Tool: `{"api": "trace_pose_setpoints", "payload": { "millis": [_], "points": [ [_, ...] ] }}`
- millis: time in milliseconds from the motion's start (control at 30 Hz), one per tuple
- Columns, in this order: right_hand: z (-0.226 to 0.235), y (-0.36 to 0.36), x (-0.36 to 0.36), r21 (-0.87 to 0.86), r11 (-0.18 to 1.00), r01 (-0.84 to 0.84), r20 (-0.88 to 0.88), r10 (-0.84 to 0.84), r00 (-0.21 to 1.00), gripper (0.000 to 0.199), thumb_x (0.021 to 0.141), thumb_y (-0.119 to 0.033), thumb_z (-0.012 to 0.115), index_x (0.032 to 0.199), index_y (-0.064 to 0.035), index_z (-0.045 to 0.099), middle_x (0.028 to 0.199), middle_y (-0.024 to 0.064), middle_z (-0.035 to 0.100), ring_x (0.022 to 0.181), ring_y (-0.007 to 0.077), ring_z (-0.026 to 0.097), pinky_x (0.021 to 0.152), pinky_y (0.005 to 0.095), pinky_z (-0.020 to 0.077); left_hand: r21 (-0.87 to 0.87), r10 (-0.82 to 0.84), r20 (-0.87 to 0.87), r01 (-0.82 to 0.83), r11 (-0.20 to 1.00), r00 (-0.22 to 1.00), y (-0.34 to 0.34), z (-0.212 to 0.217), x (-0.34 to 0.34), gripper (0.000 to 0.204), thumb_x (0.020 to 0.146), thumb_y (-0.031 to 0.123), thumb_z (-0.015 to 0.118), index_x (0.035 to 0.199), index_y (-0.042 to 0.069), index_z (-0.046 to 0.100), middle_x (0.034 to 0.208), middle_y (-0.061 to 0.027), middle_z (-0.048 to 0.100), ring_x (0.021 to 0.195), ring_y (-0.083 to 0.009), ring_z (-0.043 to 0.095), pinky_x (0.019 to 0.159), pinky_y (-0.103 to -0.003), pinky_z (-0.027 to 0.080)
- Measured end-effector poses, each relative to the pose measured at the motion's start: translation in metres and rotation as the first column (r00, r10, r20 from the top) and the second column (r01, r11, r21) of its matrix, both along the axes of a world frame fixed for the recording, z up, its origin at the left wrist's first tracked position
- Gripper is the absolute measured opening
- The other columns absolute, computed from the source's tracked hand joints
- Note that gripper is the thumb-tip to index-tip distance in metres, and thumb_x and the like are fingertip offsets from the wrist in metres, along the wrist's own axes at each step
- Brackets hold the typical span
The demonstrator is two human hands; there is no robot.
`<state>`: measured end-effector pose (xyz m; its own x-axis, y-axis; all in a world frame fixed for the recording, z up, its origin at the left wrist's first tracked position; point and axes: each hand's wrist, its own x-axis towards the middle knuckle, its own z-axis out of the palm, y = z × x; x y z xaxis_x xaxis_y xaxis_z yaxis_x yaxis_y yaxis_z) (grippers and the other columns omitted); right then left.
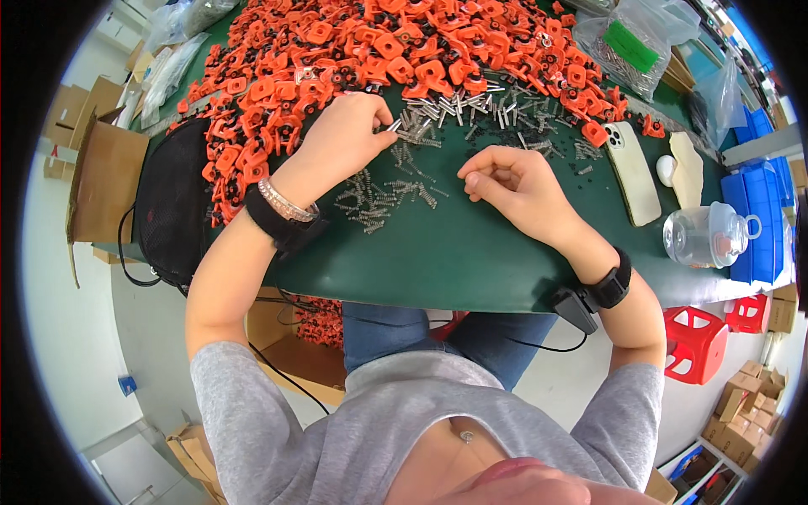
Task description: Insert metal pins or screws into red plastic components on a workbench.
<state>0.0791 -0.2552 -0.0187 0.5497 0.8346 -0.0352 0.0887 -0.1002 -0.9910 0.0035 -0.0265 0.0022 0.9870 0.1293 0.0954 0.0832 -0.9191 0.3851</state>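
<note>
My left hand reaches over the far middle of the table, its thumb and forefinger closed around what looks like a small shiny metal pin. More metal pins lie loose just beyond those fingertips. Below that hand, several thin coil springs are scattered on the green table top. To the right, my right hand hovers low over the table with its fingers curled and thumb against them; whatever is inside is hidden. Tiny black parts lie just past it.
A large heap of orange plastic parts with black pieces covers the far side. At left sits a black bag. On the right are a phone, a clear plastic jar, blue bins and a bag of metal parts.
</note>
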Motion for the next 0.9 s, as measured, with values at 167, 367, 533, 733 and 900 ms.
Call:
{"api": "trace_pose_setpoints", "payload": {
  "millis": [167, 367, 533, 733, 900],
  "points": [
    [0.004, -0.001, 0.002, -0.052, 0.998, -0.047, -0.003, 0.047, 0.999, 0.014, 0.086, -0.006, 0.056, 0.094, 0.0049, 0.059, 0.079, 0.0037, 0.060, 0.073, 0.0079, 0.056, 0.068, 0.0211, 0.0456, -0.022, 0.059, -0.132, -0.063, 0.998, 0.990, -0.001, 0.002, 0.005, 0.017, 0.072, 0.012, 0.066, 0.078, -0.003, 0.062, 0.070, -0.0124, 0.061, 0.066, -0.0213, 0.059, 0.064, -0.032, 0.047],
    [0.006, 0.000, 0.002, -0.052, 0.997, -0.049, -0.012, 0.049, 0.999, 0.014, 0.085, -0.006, 0.056, 0.095, 0.0049, 0.058, 0.080, 0.0038, 0.059, 0.074, 0.0081, 0.056, 0.069, 0.0211, 0.0455, -0.082, 0.076, -0.108, -0.085, 0.993, 0.991, 0.000, 0.004, -0.002, 0.018, 0.075, 0.012, 0.065, 0.079, -0.005, 0.061, 0.070, -0.0101, 0.061, 0.065, -0.0167, 0.059, 0.061, -0.029, 0.047],
    [0.010, -0.001, -0.003, 0.162, 0.985, 0.062, 0.028, -0.067, 0.997, 0.019, 0.080, -0.005, 0.062, 0.097, 0.0021, 0.060, 0.082, 0.0061, 0.063, 0.073, 0.0091, 0.059, 0.065, 0.0216, 0.0475, -0.672, 0.021, -0.131, -0.104, 0.733, 0.991, -0.025, 0.032, -0.019, 0.018, 0.081, 0.017, 0.063, 0.086, 0.000, 0.061, 0.074, -0.0031, 0.061, 0.065, -0.0083, 0.057, 0.057, -0.021, 0.044],
    [0.019, -0.005, -0.013, 0.307, 0.948, -0.083, 0.634, -0.138, 0.761, 0.028, 0.074, -0.005, 0.067, 0.101, -0.0025, 0.062, 0.087, 0.0104, 0.063, 0.079, 0.0220, 0.063, 0.068, 0.0300, 0.0511, -0.959, -0.106, -0.279, -0.283, -0.023, 0.955, -0.076, 0.021, -0.045, 0.017, 0.087, 0.018, 0.057, 0.094, 0.003, 0.060, 0.082, 0.0010, 0.060, 0.071, -0.0051, 0.055, 0.061, -0.017, 0.043],
    [0.018, -0.003, -0.008, 0.288, 0.952, -0.099, 0.683, -0.132, 0.718, 0.021, 0.074, -0.004, 0.065, 0.095, -0.0003, 0.062, 0.089, 0.0125, 0.063, 0.078, 0.0265, 0.063, 0.068, 0.0326, 0.0516, -0.951, -0.039, -0.291, -0.293, -0.100, 0.956, -0.078, 0.007, -0.040, 0.018, 0.087, 0.018, 0.058, 0.095, 0.003, 0.063, 0.082, 0.0011, 0.061, 0.074, -0.0052, 0.055, 0.063, -0.017, 0.041]
  ]
}}
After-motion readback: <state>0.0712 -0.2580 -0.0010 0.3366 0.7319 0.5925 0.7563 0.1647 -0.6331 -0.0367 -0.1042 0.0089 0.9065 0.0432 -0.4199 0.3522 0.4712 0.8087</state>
